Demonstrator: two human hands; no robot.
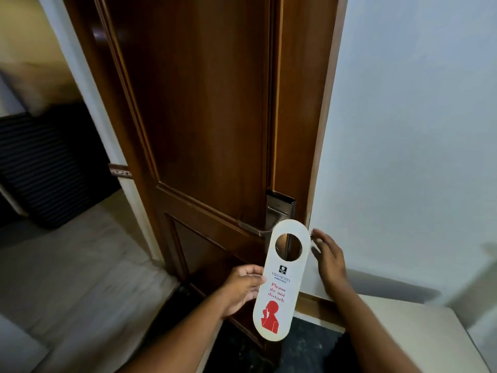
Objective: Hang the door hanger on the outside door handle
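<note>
A dark wooden door (204,103) stands ajar beside a white wall (403,130). My left hand (242,288) pinches the left edge of the "Please do not disturb" door hanger (281,281), upright before the lock plate (279,208). It hides part of the lever handle (252,229). My right hand (329,261) hovers just beside it, fingers spread, holding nothing.

head view: worn on head, single wide-angle | faces forward and down, tilted | close to door (204,109), lock (279,211) and both hands within arm's reach | takes in floor (80,265) at left, wall (416,130) at right | no second view to overlap
</note>
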